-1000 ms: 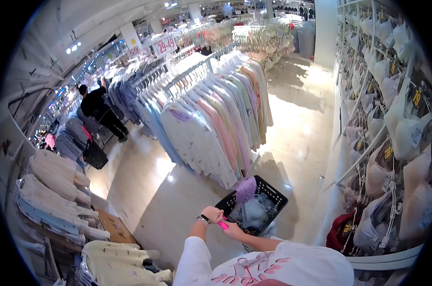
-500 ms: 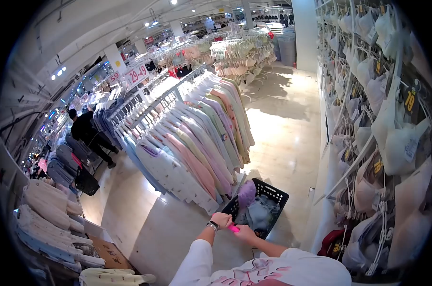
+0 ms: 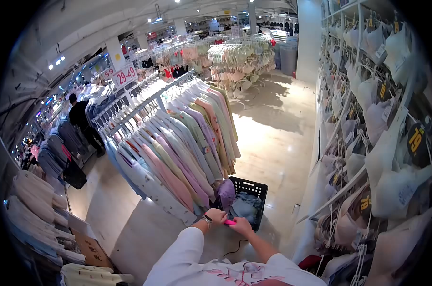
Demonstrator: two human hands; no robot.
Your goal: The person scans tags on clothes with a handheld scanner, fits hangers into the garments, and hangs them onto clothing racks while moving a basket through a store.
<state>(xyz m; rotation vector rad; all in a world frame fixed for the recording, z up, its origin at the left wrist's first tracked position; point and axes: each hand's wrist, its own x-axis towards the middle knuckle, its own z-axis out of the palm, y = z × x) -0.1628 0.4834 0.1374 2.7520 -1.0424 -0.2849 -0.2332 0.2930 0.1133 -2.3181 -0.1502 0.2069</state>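
Observation:
My left hand, with a dark watch on its wrist, is closed around one end of a bright pink handle. At the handle's other end, my right hand has its fingers closed on it. Just past my hands stands a black plastic basket with perforated sides; my arms and hands cover part of its near side. Inside it lie a fuzzy purple item and bluish-grey clothing. How the handle joins the basket is hidden.
A rack of pastel pajama tops stands close left of the basket. Bras hang along the right wall. Folded garments and a cardboard box sit at lower left. A person in black stands beyond the rack.
The view has shifted, and the basket and both my hands appear slightly further left. Both hands keep their hold on the pink handle. The clothes rack also sits further left in view.

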